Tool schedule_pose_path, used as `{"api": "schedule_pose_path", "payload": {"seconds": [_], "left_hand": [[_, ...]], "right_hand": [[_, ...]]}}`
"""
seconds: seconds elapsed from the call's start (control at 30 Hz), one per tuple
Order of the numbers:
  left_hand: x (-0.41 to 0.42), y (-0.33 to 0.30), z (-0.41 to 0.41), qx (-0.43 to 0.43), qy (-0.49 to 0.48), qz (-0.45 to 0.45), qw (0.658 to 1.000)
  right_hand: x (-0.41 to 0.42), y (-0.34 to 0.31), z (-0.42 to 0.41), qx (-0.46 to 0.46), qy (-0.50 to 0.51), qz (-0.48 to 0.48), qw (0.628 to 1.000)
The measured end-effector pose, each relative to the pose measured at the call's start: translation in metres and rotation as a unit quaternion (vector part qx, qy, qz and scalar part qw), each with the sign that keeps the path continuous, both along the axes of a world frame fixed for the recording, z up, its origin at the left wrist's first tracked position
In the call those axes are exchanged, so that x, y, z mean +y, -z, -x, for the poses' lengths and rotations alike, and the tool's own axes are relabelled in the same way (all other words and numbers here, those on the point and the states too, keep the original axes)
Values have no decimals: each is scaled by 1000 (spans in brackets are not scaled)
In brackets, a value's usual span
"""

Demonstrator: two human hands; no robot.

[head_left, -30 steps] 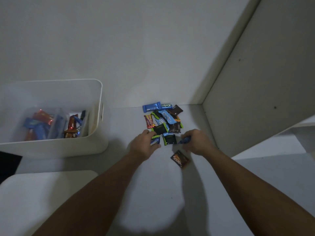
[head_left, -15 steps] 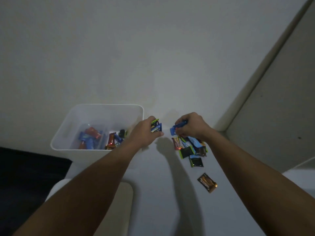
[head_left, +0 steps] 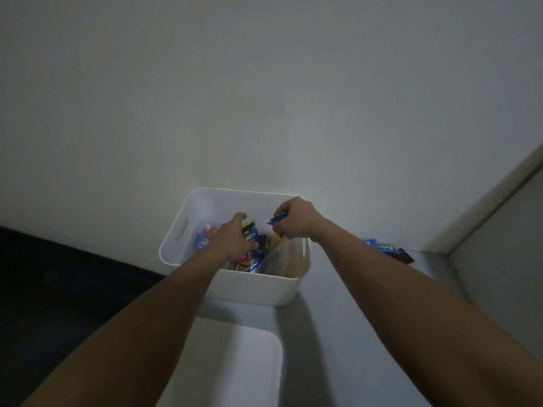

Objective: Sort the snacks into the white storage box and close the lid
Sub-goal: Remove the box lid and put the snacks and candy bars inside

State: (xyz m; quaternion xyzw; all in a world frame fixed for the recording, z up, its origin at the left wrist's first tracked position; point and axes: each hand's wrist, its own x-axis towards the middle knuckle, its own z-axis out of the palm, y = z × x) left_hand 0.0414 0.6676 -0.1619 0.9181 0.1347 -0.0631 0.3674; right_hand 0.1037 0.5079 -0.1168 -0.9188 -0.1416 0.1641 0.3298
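The white storage box (head_left: pixel 252 287) stands open against the wall, with several wrapped snacks inside. Over its opening, my left hand (head_left: pixel 233 240) grips a green-and-blue snack packet (head_left: pixel 249 230). At the box's right rim, my right hand (head_left: pixel 295 218) pinches a small blue snack bar (head_left: pixel 276 220). On the white surface to the right, partly hidden behind my right forearm, lie a blue bar (head_left: pixel 382 246) and a dark packet (head_left: pixel 404 255). The white lid (head_left: pixel 235 362) lies flat in front of the box.
A pale wall rises right behind the box. A white side panel (head_left: pixel 499 259) closes off the right. To the left of the box the surface ends and drops to a dark floor (head_left: pixel 58 289). A clear divider (head_left: pixel 276 259) stands inside the box.
Both hands lifted snacks from the pile on the right and carried them left, over the box. My head turned left with them, so most of the pile has left the view.
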Motion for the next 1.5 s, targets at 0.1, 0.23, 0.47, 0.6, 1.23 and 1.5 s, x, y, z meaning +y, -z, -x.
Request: {"api": "schedule_pose_path", "payload": {"seconds": [0.1,0.23,0.47,0.6,1.23,1.5], "left_hand": [[9,4,1,12,-12,24,1000],[22,10,-2,10,-74,11,997],[-17,-6,-10,-63,-43,24,997],[-67,-21,-18,-115,15,47,992],[-260,48,-47,39,186,15,982],[-284,107,-70,72,201,-49,976]], "right_hand": [[13,8,-4,37,15,-13,999],[6,16,-13,26,36,-26,999],[-55,12,-20,37,115,-64,991],[-109,12,-15,60,136,-41,988],[-320,76,-16,142,236,44,960],[-324,121,-33,174,203,76,961]]}}
